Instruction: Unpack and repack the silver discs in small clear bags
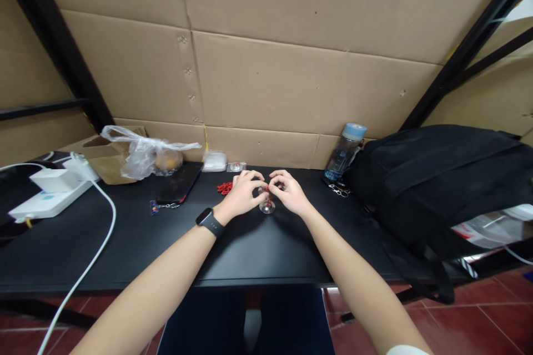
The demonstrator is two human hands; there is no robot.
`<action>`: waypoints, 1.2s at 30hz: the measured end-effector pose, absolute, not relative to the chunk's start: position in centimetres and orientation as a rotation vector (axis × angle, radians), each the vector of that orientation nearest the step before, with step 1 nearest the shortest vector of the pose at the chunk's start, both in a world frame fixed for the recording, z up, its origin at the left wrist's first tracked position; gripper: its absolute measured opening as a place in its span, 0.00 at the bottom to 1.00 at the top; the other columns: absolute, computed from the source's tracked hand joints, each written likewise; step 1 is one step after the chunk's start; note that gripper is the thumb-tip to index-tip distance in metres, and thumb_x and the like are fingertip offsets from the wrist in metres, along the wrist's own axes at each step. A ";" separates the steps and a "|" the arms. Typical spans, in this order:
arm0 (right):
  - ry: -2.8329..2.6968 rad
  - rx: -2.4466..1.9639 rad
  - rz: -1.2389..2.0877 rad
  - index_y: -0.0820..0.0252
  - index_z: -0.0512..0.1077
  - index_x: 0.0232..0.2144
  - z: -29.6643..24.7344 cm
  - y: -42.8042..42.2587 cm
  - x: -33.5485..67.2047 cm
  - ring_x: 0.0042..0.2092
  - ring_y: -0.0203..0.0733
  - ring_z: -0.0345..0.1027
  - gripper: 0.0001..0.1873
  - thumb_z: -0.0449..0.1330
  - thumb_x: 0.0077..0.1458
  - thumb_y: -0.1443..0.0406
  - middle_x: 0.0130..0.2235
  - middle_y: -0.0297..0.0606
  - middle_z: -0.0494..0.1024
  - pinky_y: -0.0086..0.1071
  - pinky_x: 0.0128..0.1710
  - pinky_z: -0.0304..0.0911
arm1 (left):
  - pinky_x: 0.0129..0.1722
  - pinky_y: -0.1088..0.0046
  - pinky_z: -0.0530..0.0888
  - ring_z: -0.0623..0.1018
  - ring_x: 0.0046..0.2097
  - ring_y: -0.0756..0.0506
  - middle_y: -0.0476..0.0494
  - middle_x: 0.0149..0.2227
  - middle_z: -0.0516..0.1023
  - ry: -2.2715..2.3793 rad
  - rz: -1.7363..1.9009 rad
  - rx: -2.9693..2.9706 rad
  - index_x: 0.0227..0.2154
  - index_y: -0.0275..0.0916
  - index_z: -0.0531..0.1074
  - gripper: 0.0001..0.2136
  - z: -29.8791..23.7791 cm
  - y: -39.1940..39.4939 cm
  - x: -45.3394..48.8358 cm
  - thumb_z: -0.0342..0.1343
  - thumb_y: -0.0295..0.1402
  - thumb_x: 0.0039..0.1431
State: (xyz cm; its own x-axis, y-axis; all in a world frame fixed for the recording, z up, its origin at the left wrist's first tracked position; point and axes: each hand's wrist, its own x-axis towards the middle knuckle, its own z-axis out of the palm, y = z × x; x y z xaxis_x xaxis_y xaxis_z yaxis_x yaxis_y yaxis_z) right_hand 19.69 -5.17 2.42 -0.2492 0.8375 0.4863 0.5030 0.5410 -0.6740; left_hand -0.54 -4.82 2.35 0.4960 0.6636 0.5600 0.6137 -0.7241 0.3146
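Both of my hands meet at the middle of the black table (125, 244). My left hand (245, 191), with a black watch (210, 222) on its wrist, has its fingers pinched together. My right hand (288, 191) is pinched too, facing the left one. Between the fingertips sits a small clear piece with a round base (267, 208) and a bit of red on it. A small pile of red pieces (225, 187) lies just left of my left hand.
A black backpack (433, 188) fills the right side. A blue-capped water bottle (345, 152) stands beside it, with keys (339, 191) in front. At the left are a phone (179, 184), a keychain (162, 207), a plastic bag (145, 155), a white power strip (50, 194) and cable. Cardboard walls the back.
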 end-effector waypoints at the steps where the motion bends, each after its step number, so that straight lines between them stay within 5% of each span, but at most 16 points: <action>1: -1.913 -1.091 0.490 0.57 0.76 0.31 2.4 -5.2 19.7 0.50 0.45 0.68 0.08 0.61 0.57 0.60 0.49 0.41 0.74 0.35 0.43 0.65 | 0.52 0.59 0.64 0.69 0.54 0.39 0.44 0.49 0.75 1.134 1.038 2.651 0.38 0.47 0.80 0.08 2.2 -4.7 -0.5 0.58 0.40 0.61; 10: -2.316 -1.140 0.583 0.56 0.75 0.42 2.1 -5.6 20.6 0.28 0.34 0.65 0.15 0.68 0.51 0.62 0.30 0.31 0.76 0.28 0.31 0.59 | 0.47 0.60 0.59 0.73 0.46 0.41 0.46 0.37 0.80 1.361 1.031 2.594 0.34 0.45 0.80 0.06 2.6 -3.8 -1.8 0.58 0.37 0.61; 14: -2.402 -1.163 0.578 0.59 0.79 0.33 1.4 -5.3 20.5 0.29 0.36 0.68 0.03 0.64 0.54 0.68 0.28 0.33 0.78 0.28 0.31 0.58 | 0.47 0.61 0.57 0.75 0.46 0.41 0.47 0.37 0.82 1.353 0.984 2.591 0.35 0.45 0.79 0.06 2.5 -3.8 -2.1 0.56 0.35 0.63; 23: -2.237 -1.252 0.374 0.56 0.77 0.29 1.7 -4.9 20.8 0.31 0.38 0.68 0.05 0.62 0.56 0.68 0.29 0.35 0.79 0.30 0.33 0.59 | 0.50 0.60 0.58 0.76 0.48 0.40 0.46 0.40 0.83 1.318 0.938 2.516 0.34 0.46 0.79 0.06 2.4 -3.6 -2.0 0.56 0.35 0.62; 31: -1.686 -1.015 0.656 0.58 0.74 0.34 2.2 -4.5 20.4 0.35 0.42 0.72 0.13 0.61 0.57 0.55 0.35 0.39 0.80 0.34 0.37 0.67 | 0.49 0.62 0.69 0.80 0.41 0.42 0.48 0.36 0.84 1.252 1.053 2.100 0.33 0.45 0.79 0.08 2.2 -2.4 -2.1 0.58 0.41 0.59; 36: -1.640 -1.022 0.734 0.57 0.72 0.34 1.4 -4.8 18.8 0.36 0.40 0.74 0.14 0.61 0.57 0.53 0.39 0.39 0.78 0.30 0.31 0.68 | 0.50 0.64 0.74 0.82 0.43 0.42 0.41 0.38 0.84 0.951 1.157 1.844 0.34 0.39 0.78 0.12 1.6 -2.4 -1.1 0.61 0.43 0.56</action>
